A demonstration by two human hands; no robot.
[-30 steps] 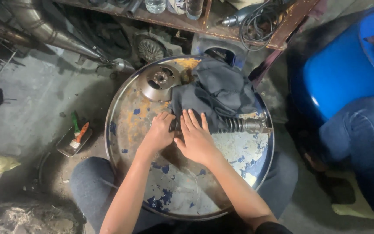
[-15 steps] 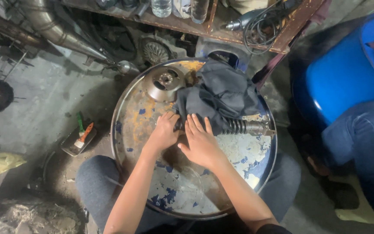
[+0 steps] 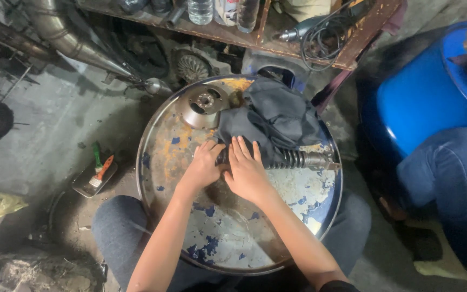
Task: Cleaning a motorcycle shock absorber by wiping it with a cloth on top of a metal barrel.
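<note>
Soft, even daylight falls from above, fairly dim overall. The round, rusty metal drum top with flaking blue paint (image 3: 233, 232) shows a pale sheen near its lower rim. Shadows deepen under the wooden shelf (image 3: 277, 43). Edges bend slightly; focus is acceptable.

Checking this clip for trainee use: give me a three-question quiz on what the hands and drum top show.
1. True or false: both hands rest on the shock absorber.
2. What partly covers it? A) dark cloth B) a yellow bag C) a newspaper
3. Which metal part lies on the drum lid beyond the left hand?

Key: 1 true, the right hand too; 2 A; 3 the brake disc.
</note>
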